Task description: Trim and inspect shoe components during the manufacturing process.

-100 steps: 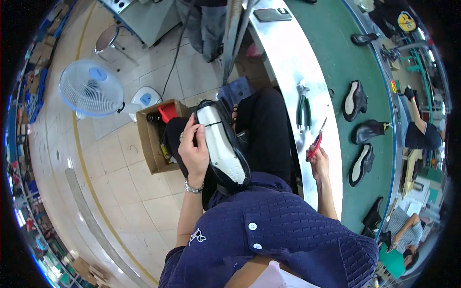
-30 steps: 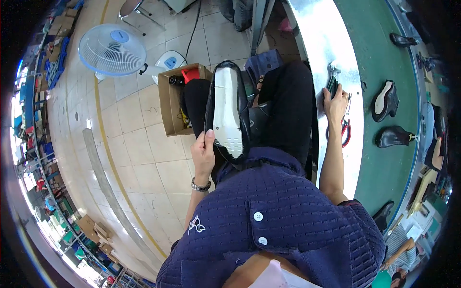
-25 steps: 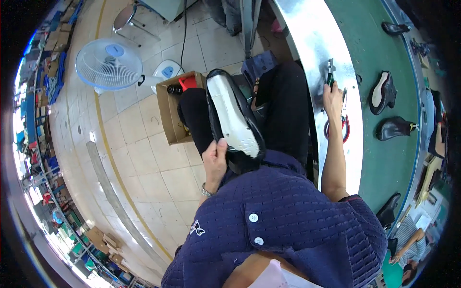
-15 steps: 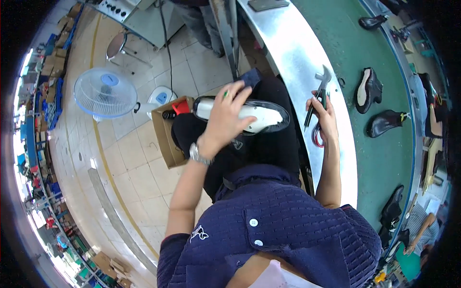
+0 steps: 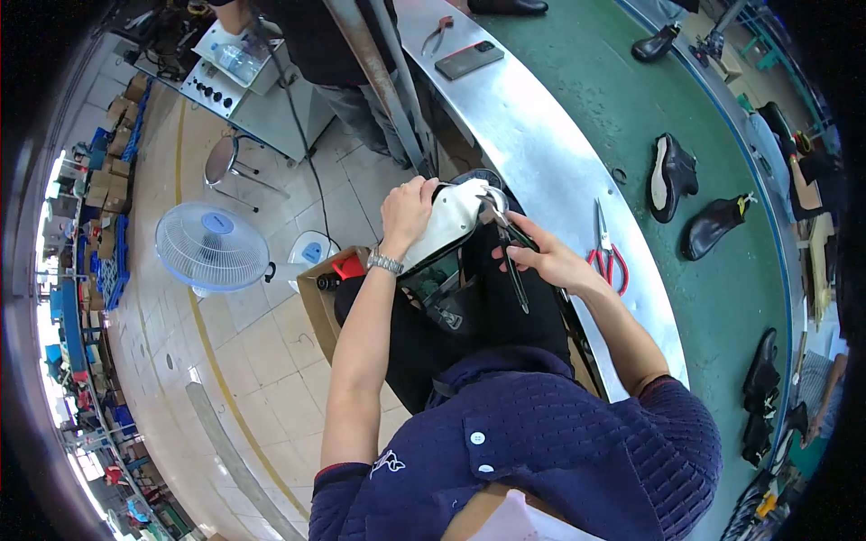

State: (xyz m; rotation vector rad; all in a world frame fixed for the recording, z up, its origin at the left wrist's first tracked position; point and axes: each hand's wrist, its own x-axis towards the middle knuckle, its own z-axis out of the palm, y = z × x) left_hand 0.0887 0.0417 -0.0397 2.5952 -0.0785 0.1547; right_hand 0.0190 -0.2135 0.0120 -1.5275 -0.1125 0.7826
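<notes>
A black shoe lies sole-up across my lap, its white underside [image 5: 448,219] facing me. My left hand [image 5: 406,215] is closed on its left side, fingers curled over the edge. In my right hand [image 5: 552,260] is a pair of pincers [image 5: 493,207] with a curved metal head and dark handles. The head meets the right part of the shoe's underside, near the rim; whether the jaws grip anything I cannot tell. Red-handled scissors [image 5: 608,257] lie on the metal bench beside my right hand.
Along my right runs the shiny metal bench [image 5: 532,117], bearing a phone [image 5: 469,59] and another red-handled tool [image 5: 439,34]. Past it, several black shoes [image 5: 672,178] stand on a green surface. A cardboard box [image 5: 317,311] and a fan [image 5: 213,248] are at left; a person [image 5: 311,45] stands ahead.
My right hand has brought the pincers from above the bench to the shoe, and the scissors now lie on the bench. My left hand has shifted to the shoe's left side; the shoe is turned.
</notes>
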